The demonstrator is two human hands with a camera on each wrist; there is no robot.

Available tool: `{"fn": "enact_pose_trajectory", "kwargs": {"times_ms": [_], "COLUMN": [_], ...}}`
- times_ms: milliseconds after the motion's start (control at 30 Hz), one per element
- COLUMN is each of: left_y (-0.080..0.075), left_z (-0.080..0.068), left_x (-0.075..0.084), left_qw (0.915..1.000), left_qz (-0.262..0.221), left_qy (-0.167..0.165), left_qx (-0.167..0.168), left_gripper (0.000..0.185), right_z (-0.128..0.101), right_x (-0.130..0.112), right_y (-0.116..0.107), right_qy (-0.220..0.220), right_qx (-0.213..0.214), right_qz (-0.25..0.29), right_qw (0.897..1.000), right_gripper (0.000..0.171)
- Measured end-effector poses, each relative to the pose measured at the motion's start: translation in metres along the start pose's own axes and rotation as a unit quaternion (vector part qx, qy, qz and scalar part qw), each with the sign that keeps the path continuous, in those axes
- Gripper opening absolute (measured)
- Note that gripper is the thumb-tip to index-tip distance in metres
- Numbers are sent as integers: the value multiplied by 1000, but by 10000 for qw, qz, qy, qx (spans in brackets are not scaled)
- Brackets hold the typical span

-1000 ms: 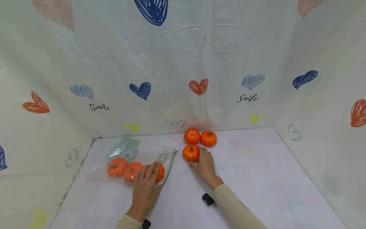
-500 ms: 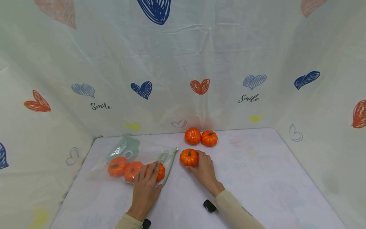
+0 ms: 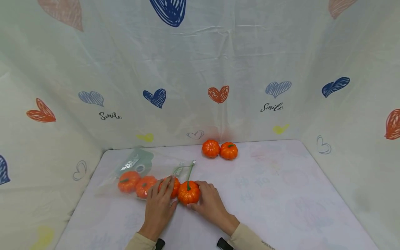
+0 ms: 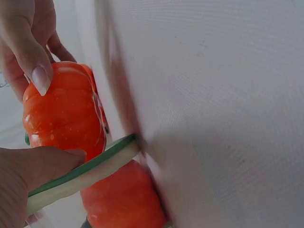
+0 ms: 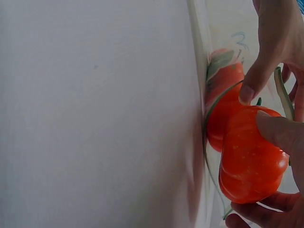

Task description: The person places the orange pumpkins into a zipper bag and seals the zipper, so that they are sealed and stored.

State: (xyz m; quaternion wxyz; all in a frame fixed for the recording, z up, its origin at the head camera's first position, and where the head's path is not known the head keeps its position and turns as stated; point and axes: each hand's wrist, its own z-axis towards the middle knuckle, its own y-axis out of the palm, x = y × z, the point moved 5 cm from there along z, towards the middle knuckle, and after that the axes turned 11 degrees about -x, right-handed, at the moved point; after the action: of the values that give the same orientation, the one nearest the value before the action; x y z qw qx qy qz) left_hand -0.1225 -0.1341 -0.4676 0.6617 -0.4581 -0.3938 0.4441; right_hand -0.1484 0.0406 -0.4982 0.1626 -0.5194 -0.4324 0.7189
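Moved to bag (image 3: pixel 147 173) mouth — right hand (image 3: pixel 210 204) gripping pumpkin (image 3: pixel 189 193); left hand (image 3: pixel 159 205) flat, two pumpkins (image 3: pixel 219 150) behind.

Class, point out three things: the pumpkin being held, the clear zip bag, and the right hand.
held pumpkin (image 3: pixel 189 195), head view, orange body
clear zip bag (image 3: pixel 137 163), head view, printed label
right hand (image 3: pixel 211 205), head view, back
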Motion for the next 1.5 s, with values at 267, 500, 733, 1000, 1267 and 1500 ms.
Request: {"fn": "enact_pose_trajectory", "kwargs": {"times_ms": [267, 500, 733, 1000, 1267, 1500], "left_y": [-1, -3, -4, -3, -2, -1], "left_z": [1, -1, -1, -3, -4, -5], "left_x": [1, 0, 0, -1, 0, 1], "left_qw": [10000, 9999, 9996, 9982, 9980, 9977], "left_qz": [76, 133, 61, 85, 177, 258], "left_qy": [-14, 77, 226, 406, 433, 443], "left_qx": [-9, 7, 135, 442, 424, 448], "left_gripper": [91, 92, 90, 95, 98, 98], "right_z": [0, -4, 1, 19, 42, 54], "right_x": [-3, -3, -4, -3, -8, -9], "right_y": [2, 2, 2, 13, 19, 21], "right_qy": [16, 3, -46, 113, 325, 474], "right_qx": [-40, -274, -243, -49, 173, 453], "right_qz": [-68, -47, -32, 27, 2, -351], "right_qw": [10000, 9996, 9997, 9999, 9993, 9972], "right_gripper": [77, 75, 75, 73, 71, 70]}}
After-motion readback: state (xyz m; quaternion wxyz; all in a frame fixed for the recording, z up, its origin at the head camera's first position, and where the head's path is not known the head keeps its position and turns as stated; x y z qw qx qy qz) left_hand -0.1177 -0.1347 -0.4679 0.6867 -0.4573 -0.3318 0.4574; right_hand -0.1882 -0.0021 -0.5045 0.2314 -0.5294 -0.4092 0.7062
